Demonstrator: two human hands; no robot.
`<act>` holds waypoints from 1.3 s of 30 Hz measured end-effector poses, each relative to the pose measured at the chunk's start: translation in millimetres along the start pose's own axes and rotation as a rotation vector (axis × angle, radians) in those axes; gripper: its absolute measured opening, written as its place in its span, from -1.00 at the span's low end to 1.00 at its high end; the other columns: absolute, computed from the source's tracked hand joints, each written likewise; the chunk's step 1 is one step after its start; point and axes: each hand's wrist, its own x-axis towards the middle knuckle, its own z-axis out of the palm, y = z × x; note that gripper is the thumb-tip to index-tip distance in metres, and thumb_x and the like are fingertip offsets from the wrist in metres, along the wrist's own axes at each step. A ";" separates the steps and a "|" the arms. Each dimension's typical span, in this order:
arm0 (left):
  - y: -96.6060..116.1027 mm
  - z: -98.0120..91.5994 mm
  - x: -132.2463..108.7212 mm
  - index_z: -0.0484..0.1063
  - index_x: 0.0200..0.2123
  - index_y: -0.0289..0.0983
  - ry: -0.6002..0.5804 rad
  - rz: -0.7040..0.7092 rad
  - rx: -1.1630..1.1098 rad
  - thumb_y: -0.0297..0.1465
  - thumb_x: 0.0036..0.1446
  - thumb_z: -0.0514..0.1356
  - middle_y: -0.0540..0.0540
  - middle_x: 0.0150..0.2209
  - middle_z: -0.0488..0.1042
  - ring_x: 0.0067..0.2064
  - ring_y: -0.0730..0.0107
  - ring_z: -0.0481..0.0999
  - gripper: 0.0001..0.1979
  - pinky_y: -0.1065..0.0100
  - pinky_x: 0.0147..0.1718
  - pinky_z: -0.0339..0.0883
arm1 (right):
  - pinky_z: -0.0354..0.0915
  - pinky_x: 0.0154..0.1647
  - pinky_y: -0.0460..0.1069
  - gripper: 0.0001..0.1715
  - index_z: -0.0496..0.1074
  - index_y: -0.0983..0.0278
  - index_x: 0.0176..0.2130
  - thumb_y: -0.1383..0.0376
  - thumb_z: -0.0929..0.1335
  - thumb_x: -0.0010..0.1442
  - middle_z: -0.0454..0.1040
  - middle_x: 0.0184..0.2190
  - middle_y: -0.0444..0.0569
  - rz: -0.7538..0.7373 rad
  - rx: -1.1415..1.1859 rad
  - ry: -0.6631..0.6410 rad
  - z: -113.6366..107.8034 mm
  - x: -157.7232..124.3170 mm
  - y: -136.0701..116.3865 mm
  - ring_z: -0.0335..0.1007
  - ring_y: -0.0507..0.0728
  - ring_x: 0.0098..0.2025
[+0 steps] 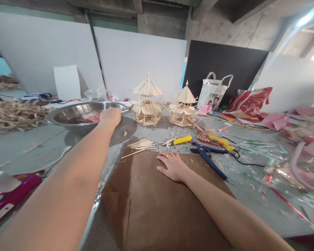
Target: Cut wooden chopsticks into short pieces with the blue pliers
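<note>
My left hand [110, 118] is closed at the right side of a steel basin [60, 120]; a short pale end of a thin wooden stick [125, 111] pokes out past its fingers. Red-and-white packets [92, 117] lie inside the basin. My right hand [172, 165], with a ring, rests flat and open on a brown sheet-covered work surface [157, 212]. Just beyond its fingertips are a loose pile of thin wooden sticks [141, 144] and a yellow utility knife [182, 140]. Blue-handled pliers [209, 162] lie to its right.
Two pagoda models of sticks, a taller one [148, 104] and a smaller one [183, 108], stand ahead. A yellow glue gun [221, 142], a small brush [206, 134] and plastic scraps lie right. At left are a stick heap [13, 116] and a magenta power strip [18, 193].
</note>
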 end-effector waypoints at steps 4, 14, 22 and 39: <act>8.3 -22.8 -9.7 0.33 -0.19 -0.35 0.156 0.002 -0.010 -0.43 0.01 -0.07 -0.32 -0.26 0.40 -0.19 0.06 0.37 -0.69 0.16 -0.28 0.19 | -0.12 -0.02 0.14 -0.47 0.16 0.20 0.01 0.04 0.09 0.10 0.15 0.04 0.01 0.004 0.007 -0.006 -1.2 -0.1 -0.6 -0.05 0.17 0.06; 73.6 -55.5 -80.4 0.31 -0.26 -0.29 0.530 0.218 -0.298 -0.35 0.10 -0.14 -0.14 -0.36 0.42 -0.31 0.33 0.38 -0.71 0.34 -0.34 0.15 | -0.02 -0.03 0.10 -0.46 0.33 0.29 -0.16 0.00 0.12 0.05 0.29 -0.07 0.09 0.051 0.383 0.254 7.3 5.7 14.1 0.10 0.16 0.00; 150.3 0.7 -173.5 0.30 -0.25 -0.22 0.187 0.486 -0.417 -0.34 0.14 -0.20 -0.08 -0.36 0.43 -0.33 0.42 0.39 -0.69 0.44 -0.42 0.16 | 0.19 -0.58 -0.08 -0.38 0.34 0.33 -0.43 -0.07 0.02 0.05 0.41 -0.55 0.01 0.489 1.603 0.360 -8.0 12.7 33.6 0.29 0.04 -0.56; 141.2 42.5 -172.4 0.33 -0.35 -0.32 -0.082 0.554 -0.325 -0.45 0.06 -0.11 -0.16 -0.33 0.42 -0.23 0.30 0.36 -0.77 0.34 -0.27 0.22 | 0.27 -0.53 -0.06 -0.92 0.17 0.27 -0.46 0.35 0.16 0.05 0.40 -0.59 -0.12 0.681 1.707 0.360 -17.5 12.4 46.1 0.35 0.03 -0.56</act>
